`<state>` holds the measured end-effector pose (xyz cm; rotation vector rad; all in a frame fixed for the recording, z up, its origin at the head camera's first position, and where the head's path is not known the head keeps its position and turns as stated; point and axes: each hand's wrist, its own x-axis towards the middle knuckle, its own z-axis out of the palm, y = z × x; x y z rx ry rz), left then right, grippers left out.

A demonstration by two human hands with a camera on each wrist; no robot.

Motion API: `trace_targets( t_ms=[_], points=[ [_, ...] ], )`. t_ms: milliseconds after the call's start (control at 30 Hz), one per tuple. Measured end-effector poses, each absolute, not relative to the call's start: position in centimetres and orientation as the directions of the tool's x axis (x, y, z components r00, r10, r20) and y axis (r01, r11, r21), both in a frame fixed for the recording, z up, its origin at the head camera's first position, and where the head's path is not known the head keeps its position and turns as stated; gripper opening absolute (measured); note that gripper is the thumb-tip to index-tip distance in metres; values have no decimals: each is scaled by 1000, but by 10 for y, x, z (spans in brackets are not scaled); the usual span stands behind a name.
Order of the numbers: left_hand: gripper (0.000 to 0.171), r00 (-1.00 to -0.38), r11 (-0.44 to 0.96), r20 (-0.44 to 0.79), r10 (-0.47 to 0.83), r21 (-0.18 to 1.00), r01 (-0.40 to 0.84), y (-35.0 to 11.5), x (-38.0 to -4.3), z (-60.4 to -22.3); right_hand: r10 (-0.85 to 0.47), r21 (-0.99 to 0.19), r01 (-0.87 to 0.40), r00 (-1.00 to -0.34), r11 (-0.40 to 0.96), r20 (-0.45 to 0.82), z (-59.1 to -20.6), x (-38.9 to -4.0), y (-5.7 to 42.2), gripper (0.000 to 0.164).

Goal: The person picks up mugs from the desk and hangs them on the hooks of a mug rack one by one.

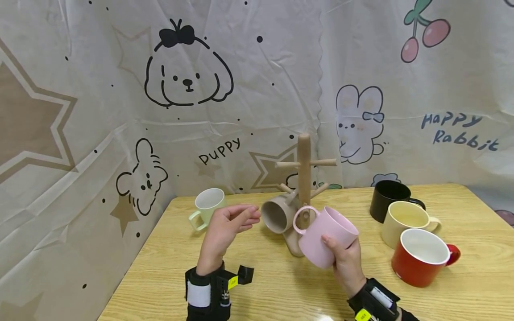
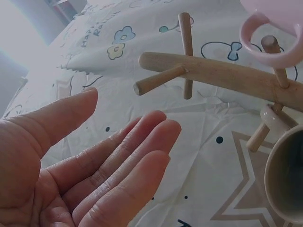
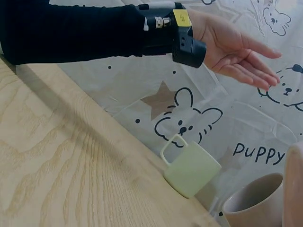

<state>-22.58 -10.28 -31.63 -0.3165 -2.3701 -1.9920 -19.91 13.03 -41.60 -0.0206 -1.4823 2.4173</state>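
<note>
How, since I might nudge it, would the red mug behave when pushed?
The red mug would probably slide rather than tip: it stands squat and upright on the table. If toppled, its handle might check any rolling.

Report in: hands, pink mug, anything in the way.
Right hand gripping pink mug in front of wooden rack. Left hand empty. Beige mug hanging on the rack, taking up one lower peg.

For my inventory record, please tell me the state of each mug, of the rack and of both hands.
Pink mug: held, tilted
Right hand: grips pink mug
Left hand: empty, fingers extended
Wooden rack: upright, one mug hung
Beige mug: hung by its handle, tilted
Green mug: upright
Black mug: upright
Yellow mug: upright
Red mug: upright
</note>
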Motion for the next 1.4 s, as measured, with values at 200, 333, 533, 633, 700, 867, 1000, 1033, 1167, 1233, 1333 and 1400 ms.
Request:
trace_targets(
  t_ms=[200, 333, 533, 633, 700, 867, 1000, 1033, 1167, 1233, 1333, 1400],
  points=[
    [24, -976, 151, 144, 163, 974, 169, -102, -225, -316, 293, -870, -259, -946, -420, 140, -421, -203, 128, 50],
    [24, -976, 154, 146, 161, 973, 171, -101, -226, -317, 312, -857, -278, -939, -434, 146, -427, -206, 127, 50],
    [25, -974, 158, 147, 170, 972, 174, -102, -226, -317, 333, -853, -316, -925, -416, 181, -437, -217, 125, 56],
    [24, -975, 157, 145, 168, 973, 171, -101, -226, -318, 325, -859, -333, -922, -388, 211, -442, -223, 126, 60],
    [23, -975, 156, 148, 168, 972, 174, -101, -226, -318, 316, -871, -324, -925, -369, 211, -443, -226, 127, 62],
    [24, -973, 159, 149, 177, 971, 177, -100, -226, -319, 309, -905, -253, -940, -341, 147, -444, -232, 129, 65],
    [27, -970, 172, 145, 194, 969, 180, -100, -226, -319, 309, -906, -250, -940, -341, 143, -446, -236, 129, 66],
    [28, -969, 176, 144, 198, 968, 180, -100, -226, -319, 307, -905, -254, -940, -341, 148, -447, -236, 129, 66],
    [29, -970, 191, 137, 198, 966, 176, -101, -226, -318, 286, -907, -252, -945, -337, 156, -450, -237, 130, 65],
    [29, -971, 191, 136, 196, 966, 174, -101, -226, -318, 269, -913, -235, -952, -333, 147, -452, -237, 131, 65],
    [28, -971, 190, 137, 193, 966, 175, -101, -226, -319, 239, -915, -206, -963, -348, 126, -456, -238, 133, 62],
    [26, -971, 190, 140, 193, 966, 177, -101, -226, -319, 216, -917, -182, -970, -355, 109, -458, -239, 134, 60]
  ],
)
